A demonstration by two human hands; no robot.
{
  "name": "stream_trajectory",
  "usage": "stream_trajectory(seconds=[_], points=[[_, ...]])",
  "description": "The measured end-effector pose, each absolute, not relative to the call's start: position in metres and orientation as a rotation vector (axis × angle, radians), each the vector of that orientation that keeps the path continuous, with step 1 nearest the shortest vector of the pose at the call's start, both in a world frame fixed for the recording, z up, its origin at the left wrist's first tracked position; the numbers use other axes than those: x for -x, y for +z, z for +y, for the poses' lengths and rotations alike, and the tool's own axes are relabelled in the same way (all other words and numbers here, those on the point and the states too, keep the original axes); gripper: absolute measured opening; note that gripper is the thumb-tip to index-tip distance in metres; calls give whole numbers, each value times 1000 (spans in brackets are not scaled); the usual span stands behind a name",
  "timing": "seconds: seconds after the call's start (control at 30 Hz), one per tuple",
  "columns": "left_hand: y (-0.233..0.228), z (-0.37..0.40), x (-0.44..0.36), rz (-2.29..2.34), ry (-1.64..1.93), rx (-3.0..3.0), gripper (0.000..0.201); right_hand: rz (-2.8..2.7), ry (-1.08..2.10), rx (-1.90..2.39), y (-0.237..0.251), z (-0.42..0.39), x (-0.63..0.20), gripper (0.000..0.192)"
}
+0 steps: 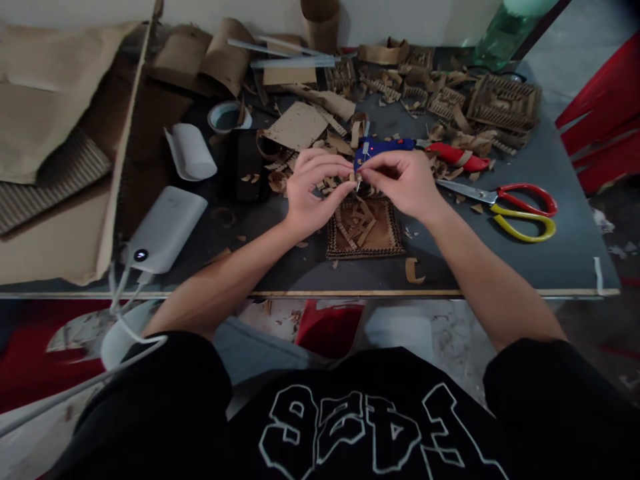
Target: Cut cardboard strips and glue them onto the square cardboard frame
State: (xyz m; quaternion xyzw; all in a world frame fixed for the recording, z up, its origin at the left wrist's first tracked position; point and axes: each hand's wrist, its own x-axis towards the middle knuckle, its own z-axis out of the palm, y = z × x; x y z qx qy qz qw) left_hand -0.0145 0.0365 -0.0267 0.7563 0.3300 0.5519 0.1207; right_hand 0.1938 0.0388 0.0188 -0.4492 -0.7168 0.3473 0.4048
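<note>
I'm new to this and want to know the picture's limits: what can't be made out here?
- The small cardboard piece, head view: pinched between left hand and right hand; fingers cover it, shape unclear.
- Blue glue gun: its lower part is hidden behind the hands.
- Green bottle: cut off by the top edge.
- Square cardboard mat: pattern too small and dim to read.

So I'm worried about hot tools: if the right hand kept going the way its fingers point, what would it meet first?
Likely the left hand: the right hand points at it, both pinching one small cardboard piece.
</note>
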Motion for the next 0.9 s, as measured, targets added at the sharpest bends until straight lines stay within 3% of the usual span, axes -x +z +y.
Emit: stream_trajectory(seconds=[0.13,0.27,0.5,0.9], points=[[-24,34,13,960,1606,-2177,41,-1579,1373,867,13,29,-180,43],[-22,33,13,941,1595,-2216,41,-1445,1527,808,13,28,-179,45],[-20,38,21,903,1466,-2475,43,-1521,1469,877,9,30,-185,46],[-29,40,20,920,1369,-2671,27,-1659,1243,1102,6,34,-187,32]])
